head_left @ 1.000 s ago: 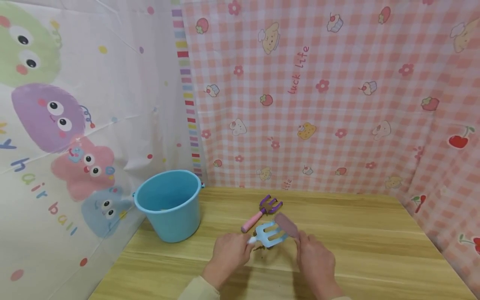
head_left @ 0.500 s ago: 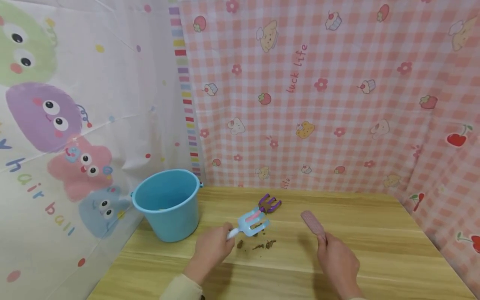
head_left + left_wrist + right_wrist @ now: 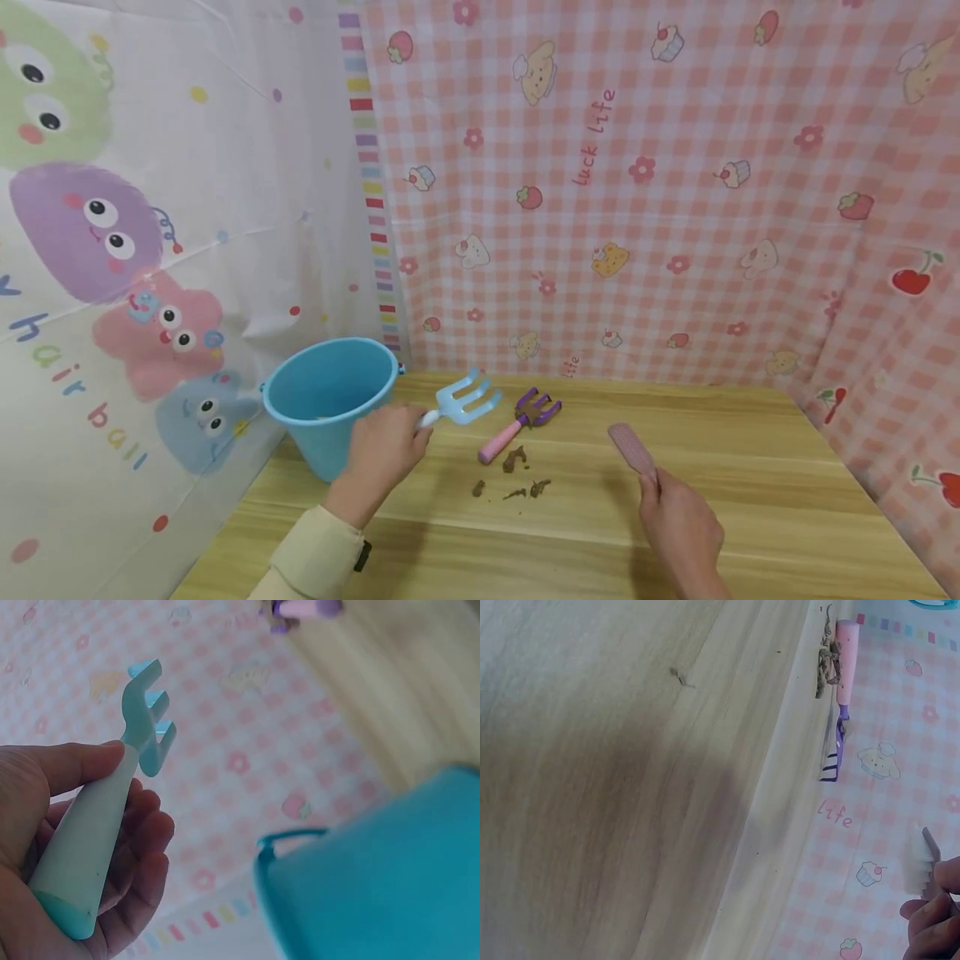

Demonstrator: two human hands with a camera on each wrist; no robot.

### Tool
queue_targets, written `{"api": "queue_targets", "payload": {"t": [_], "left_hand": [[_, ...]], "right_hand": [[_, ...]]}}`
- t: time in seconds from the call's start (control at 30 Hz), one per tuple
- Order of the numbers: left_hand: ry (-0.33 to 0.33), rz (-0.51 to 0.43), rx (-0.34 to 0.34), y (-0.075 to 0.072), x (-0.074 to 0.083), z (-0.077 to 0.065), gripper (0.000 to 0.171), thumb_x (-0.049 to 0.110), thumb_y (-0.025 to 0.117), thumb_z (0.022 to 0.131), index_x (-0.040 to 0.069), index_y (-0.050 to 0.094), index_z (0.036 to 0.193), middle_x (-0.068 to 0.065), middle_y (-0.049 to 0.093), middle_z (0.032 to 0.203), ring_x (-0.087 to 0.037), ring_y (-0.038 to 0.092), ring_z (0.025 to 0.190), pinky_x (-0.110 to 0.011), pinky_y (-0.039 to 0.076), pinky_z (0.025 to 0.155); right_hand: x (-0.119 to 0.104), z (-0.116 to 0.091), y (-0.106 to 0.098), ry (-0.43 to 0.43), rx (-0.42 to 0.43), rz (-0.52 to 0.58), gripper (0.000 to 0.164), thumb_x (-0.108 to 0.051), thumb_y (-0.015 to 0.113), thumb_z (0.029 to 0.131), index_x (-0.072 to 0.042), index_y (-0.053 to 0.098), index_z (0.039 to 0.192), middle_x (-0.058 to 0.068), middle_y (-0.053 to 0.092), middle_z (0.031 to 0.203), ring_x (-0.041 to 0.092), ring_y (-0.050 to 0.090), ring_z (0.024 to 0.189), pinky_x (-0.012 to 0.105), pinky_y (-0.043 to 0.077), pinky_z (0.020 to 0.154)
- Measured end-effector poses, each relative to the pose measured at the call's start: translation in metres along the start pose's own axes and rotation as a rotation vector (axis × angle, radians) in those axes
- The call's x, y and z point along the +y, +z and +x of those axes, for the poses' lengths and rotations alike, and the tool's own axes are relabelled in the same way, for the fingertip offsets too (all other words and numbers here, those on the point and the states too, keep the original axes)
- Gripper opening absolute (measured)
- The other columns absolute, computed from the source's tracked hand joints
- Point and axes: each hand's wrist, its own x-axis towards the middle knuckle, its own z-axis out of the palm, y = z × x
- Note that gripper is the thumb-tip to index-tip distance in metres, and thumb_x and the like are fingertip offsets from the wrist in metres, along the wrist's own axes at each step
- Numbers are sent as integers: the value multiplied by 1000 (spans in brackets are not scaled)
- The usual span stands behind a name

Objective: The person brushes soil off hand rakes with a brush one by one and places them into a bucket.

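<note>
My left hand [image 3: 378,454] grips the white handle of a light blue hand fork [image 3: 467,400], raised beside the bucket with tines pointing up and right. In the left wrist view the thumb lies along the fork's handle [image 3: 86,847] and the fingers curl behind it. On the right, my right hand [image 3: 681,521] holds a small dusty-pink brush [image 3: 632,448] above the table; pale bristles [image 3: 918,866] show in the right wrist view. Between the hands lies a purple hand fork with a pink handle [image 3: 501,442], its tines soiled brown. Nearer me are several brown clumps [image 3: 515,459].
A blue bucket [image 3: 303,442] stands at the left of the wooden table [image 3: 750,483], partly behind my left hand. Its bottom is mostly hidden. A pink checked cloth [image 3: 675,217] hangs at the back and right, a white patterned cloth [image 3: 247,208] at the left.
The two tools have parted. My left hand has carried the light blue fork left and up toward the bucket; my right hand has drawn the brush right. The brown clumps are now uncovered.
</note>
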Motion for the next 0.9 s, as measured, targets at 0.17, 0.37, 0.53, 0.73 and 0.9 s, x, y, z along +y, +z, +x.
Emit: {"api": "queue_targets", "payload": {"t": [0.17,0.37,0.53,0.73,0.9], "left_hand": [[-27,29,43,-19,-20,13,10,20,75,86,10,75,87,-6,63,77,-31,63,69,-48,49,52],[-93,82,21,-42,-55,25,15,20,69,88,7,75,91,-15,67,96,-41,60,88,-57,47,73],[-180,80,-63,-55,-87,29,20,19,62,91,5,75,92,-25,62,114,-49,49,110,-74,25,95],[-266,106,-178,-61,-115,33,27,26,62,93,2,74,92,-26,60,105,-50,46,107,-78,16,95],[-294,135,-237,-65,-128,37,29,26,64,91,-1,70,85,-28,59,99,-53,47,103,-80,17,92]], "right_hand": [[1,1,0,-9,-9,-7,33,-24,56,100,1,67,117,15,67,81,24,54,59,41,41,46],[2,0,2,-22,8,-19,34,-24,56,99,2,66,119,22,69,94,26,58,62,45,44,48],[3,-2,3,-20,8,-19,33,-25,56,99,1,66,119,21,69,93,30,61,65,47,44,48],[4,-2,4,-19,-6,-24,35,-25,56,99,1,65,121,22,69,93,31,62,65,48,44,49],[5,-2,4,-26,7,-28,34,-24,56,99,2,66,119,22,69,93,32,62,66,49,45,50]]}}
